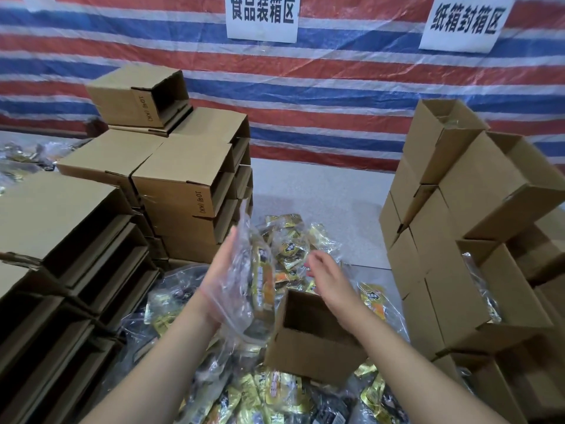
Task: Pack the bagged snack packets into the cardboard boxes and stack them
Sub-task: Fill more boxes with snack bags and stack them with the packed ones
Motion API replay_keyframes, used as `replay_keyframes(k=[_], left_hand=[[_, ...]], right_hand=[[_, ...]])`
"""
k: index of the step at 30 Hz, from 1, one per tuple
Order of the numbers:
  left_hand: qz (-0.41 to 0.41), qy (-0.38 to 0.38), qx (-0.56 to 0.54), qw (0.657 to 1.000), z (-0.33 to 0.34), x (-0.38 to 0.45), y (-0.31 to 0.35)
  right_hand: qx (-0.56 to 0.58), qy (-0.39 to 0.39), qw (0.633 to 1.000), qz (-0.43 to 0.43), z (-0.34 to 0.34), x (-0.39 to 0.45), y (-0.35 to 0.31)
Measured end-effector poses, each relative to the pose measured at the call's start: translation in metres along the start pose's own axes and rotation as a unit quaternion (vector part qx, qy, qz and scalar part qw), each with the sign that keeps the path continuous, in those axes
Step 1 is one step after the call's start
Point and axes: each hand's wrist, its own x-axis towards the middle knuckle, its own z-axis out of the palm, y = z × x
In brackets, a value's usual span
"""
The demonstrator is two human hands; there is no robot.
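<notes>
The left hand (224, 280) holds a clear bag of snack packets (260, 276) upright, palm turned inward with the fingers laid fairly straight along the plastic; the thumb is hidden behind the bag, so whether it curls round the film cannot be told. The right hand (328, 278) hangs in the air just to the right of the bag, fingers loosely spread and holding nothing, directly above the far edge of an open cardboard box (308, 335). That box sits tilted on a heap of bagged snack packets (284, 390) which covers the near part of the table (324, 188); its mouth faces up and its inside looks dark and unfilled. On the left stands a stack of empty boxes (183, 179), lying on their sides with their open ends facing right, several tiers high. On the right rises a stack of packed boxes (477, 240), and clear plastic with packets shows inside at least two of them. Behind everything hangs a striped tarpaulin (336, 96) in red, white and blue, with two white paper signs (262, 17) bearing Chinese characters fixed to it.
</notes>
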Motion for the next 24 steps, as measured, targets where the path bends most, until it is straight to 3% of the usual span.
replay_keyframes(k=[3,6,11,15,18,21,24], left_hand=[[0.023,-0.005,0.127,0.992,0.031,0.017,0.004],[0.094,0.056,0.235,0.966,0.06,0.034,0.003],[0.11,0.089,0.169,0.975,0.084,0.053,-0.011],[0.124,0.149,0.196,0.961,0.09,0.066,-0.009],[0.072,0.187,0.122,0.972,0.085,0.078,-0.011],[-0.018,0.194,0.018,0.981,0.078,0.087,-0.01],[-0.067,0.161,-0.025,0.984,0.069,0.083,-0.014]], right_hand=[[0.158,-0.078,0.983,0.041,0.012,-0.007,-0.026],[0.207,-0.074,0.975,0.02,0.014,-0.006,-0.033],[0.227,-0.031,0.973,-0.002,-0.005,-0.009,-0.029],[0.311,-0.083,0.946,0.048,-0.02,-0.015,-0.017],[0.327,-0.085,0.94,0.048,-0.024,-0.024,-0.006],[0.273,-0.08,0.959,0.0,-0.023,-0.031,-0.007],[0.115,-0.015,0.992,-0.044,-0.022,-0.032,-0.014]])
